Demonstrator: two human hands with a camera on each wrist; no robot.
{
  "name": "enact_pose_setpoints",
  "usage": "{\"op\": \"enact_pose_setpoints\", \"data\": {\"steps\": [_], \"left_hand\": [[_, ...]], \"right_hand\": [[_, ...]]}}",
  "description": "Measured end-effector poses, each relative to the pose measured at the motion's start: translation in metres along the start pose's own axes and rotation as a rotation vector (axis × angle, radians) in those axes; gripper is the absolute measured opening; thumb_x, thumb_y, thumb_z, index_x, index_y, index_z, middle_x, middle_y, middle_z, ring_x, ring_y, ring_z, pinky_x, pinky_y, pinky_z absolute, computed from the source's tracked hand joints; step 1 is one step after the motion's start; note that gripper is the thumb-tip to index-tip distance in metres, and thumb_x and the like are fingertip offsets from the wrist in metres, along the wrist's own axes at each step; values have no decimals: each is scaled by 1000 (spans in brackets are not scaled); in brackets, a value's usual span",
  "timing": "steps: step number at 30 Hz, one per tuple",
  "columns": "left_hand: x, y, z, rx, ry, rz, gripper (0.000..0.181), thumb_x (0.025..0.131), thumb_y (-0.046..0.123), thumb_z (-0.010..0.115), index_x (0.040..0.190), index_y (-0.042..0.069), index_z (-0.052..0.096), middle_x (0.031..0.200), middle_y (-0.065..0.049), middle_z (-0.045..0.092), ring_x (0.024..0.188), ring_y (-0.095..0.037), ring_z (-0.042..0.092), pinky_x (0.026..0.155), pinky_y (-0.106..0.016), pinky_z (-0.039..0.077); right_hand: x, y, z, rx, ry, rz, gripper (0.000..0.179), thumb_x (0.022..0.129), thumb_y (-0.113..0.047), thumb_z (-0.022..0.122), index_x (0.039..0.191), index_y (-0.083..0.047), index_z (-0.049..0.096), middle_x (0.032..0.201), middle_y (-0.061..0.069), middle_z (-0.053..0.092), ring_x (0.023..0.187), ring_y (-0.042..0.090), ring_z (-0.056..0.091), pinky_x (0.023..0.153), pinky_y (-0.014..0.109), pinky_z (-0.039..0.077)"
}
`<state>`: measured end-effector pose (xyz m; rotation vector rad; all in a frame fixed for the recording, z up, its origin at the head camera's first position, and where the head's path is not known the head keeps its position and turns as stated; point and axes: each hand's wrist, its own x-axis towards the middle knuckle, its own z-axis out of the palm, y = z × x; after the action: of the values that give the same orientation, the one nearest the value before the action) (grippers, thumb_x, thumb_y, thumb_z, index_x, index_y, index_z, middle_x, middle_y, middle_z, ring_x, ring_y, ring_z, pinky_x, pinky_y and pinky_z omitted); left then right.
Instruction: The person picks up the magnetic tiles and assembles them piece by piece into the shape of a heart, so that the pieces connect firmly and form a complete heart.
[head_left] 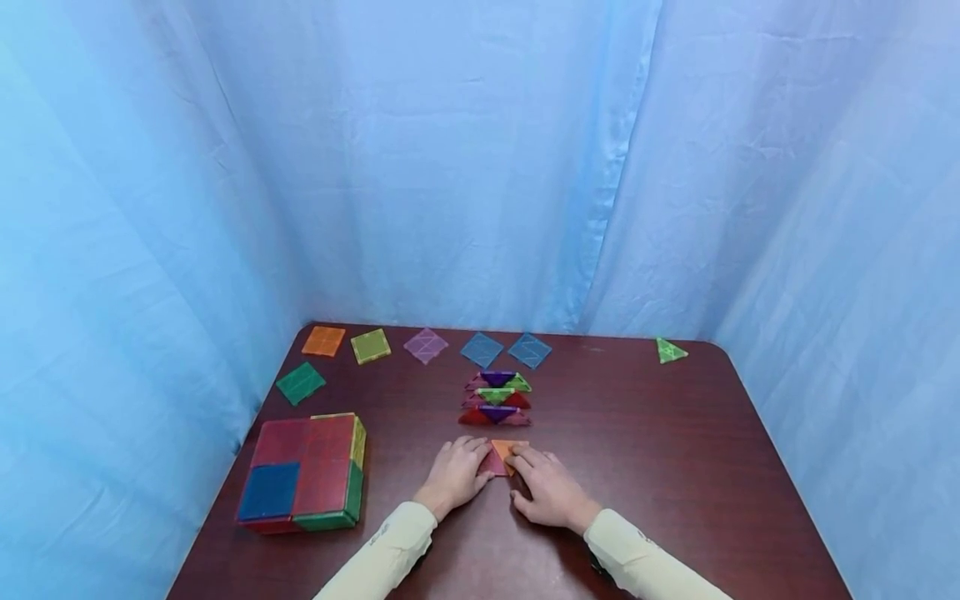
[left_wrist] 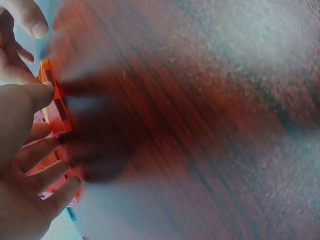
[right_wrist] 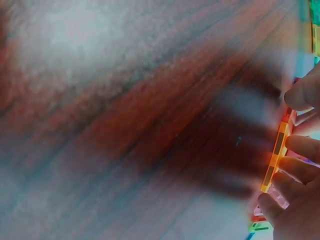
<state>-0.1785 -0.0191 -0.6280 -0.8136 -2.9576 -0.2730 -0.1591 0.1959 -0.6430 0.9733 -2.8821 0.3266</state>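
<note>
- The left hand (head_left: 456,471) pinched the pink triangular tile (head_left: 495,466) at its left side, thumb at the near edge and fingers toward the far edge.
- The right hand (head_left: 551,487) was loosely spread; its fingers rested on the orange triangular tile (head_left: 508,450), thumb apart from it.
- Both tiles lay side by side between the hands, near the middle of the surface (head_left: 637,433); whether they sat fully flat could not be told.
- Just beyond them were three rows of coloured triangular tiles (head_left: 495,398), one behind another.
- A box-shaped block of tiles (head_left: 322,467), red, blue, green and yellow, stood to the left, well apart from the hands.
- Along the far edge, from the left: an orange square tile (head_left: 324,341), a yellow square tile (head_left: 371,347), a purple square tile (head_left: 426,345) and two blue square tiles (head_left: 482,350).
- A green square tile (head_left: 301,383) lay nearer, at far left; a light green triangular tile (head_left: 670,351) lay at far right.
</note>
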Motion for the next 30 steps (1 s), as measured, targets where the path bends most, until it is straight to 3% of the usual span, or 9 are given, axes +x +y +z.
{"op": "enact_pose_setpoints", "data": {"steps": [2, 9, 13, 15, 19, 22, 24, 26, 30], "left_hand": [[0, 0, 0, -3, -24, -10, 50, 93, 41, 72, 135, 14, 66, 139, -2, 65, 127, -23, 58, 99, -45, 51], [2, 0, 1, -8, -23, 9, 48, 93, 37, 73, 134, 13, 66, 141, -3, 63, 129, -23, 58, 99, -46, 50], [3, 2, 0, 35, -39, 29, 44, 94, 37, 71, 133, 17, 68, 140, -1, 63, 129, -22, 58, 100, -46, 50], [5, 4, 0, 66, -40, 48, 42, 93, 37, 71, 130, 18, 70, 139, -1, 64, 129, -22, 57, 99, -45, 50], [7, 7, -1, 86, -40, 73, 40, 93, 36, 72, 127, 16, 71, 139, -1, 63, 130, -22, 56, 100, -45, 51], [7, 8, 1, 70, -49, 69, 42, 94, 35, 70, 130, 14, 70, 143, -1, 62, 133, -22, 55, 103, -47, 50], [7, 7, 1, 66, -51, 67, 42, 94, 35, 70, 131, 13, 70, 144, -1, 61, 134, -22, 55, 103, -47, 50], [6, 6, 0, 66, -52, 66, 42, 94, 35, 70, 130, 13, 70, 143, -1, 62, 133, -22, 55, 103, -47, 50], [3, 8, 1, 62, -58, 67, 43, 94, 36, 71, 131, 13, 70, 143, -1, 62, 132, -23, 56, 103, -47, 51]], "right_hand": [[-1, 0, 1, -1, -2, 0, 52, 88, -34, 71, 132, -7, 63, 141, 15, 59, 134, 29, 55, 104, 50, 48], [-1, 3, 1, 38, 1, -1, 52, 89, -32, 70, 133, -7, 63, 143, 15, 58, 134, 29, 55, 105, 50, 47], [-3, 11, -1, 97, -4, -1, 49, 92, -30, 68, 136, -8, 62, 144, 12, 58, 134, 28, 55, 107, 50, 46], [-4, 22, -1, 127, 58, -14, 44, 93, -26, 69, 132, -8, 64, 139, 11, 62, 129, 27, 60, 104, 49, 48], [-4, 60, -4, 129, 281, 0, 27, 88, -15, 71, 115, -9, 72, 115, 6, 72, 107, 25, 68, 91, 49, 55], [-2, 100, -16, 91, 377, 116, 21, 86, -11, 70, 107, -9, 72, 106, 6, 71, 96, 27, 68, 85, 50, 55], [-2, 128, -28, 76, 356, 238, 23, 88, -12, 68, 110, -6, 71, 110, 12, 69, 98, 32, 66, 86, 54, 53], [-2, 156, -40, 77, 284, 369, 31, 91, -15, 66, 118, -1, 68, 118, 20, 64, 105, 40, 63, 90, 59, 50], [-12, 209, -55, 93, 66, 587, 54, 95, -23, 58, 136, 11, 51, 138, 37, 46, 122, 55, 49, 98, 68, 42]]}}
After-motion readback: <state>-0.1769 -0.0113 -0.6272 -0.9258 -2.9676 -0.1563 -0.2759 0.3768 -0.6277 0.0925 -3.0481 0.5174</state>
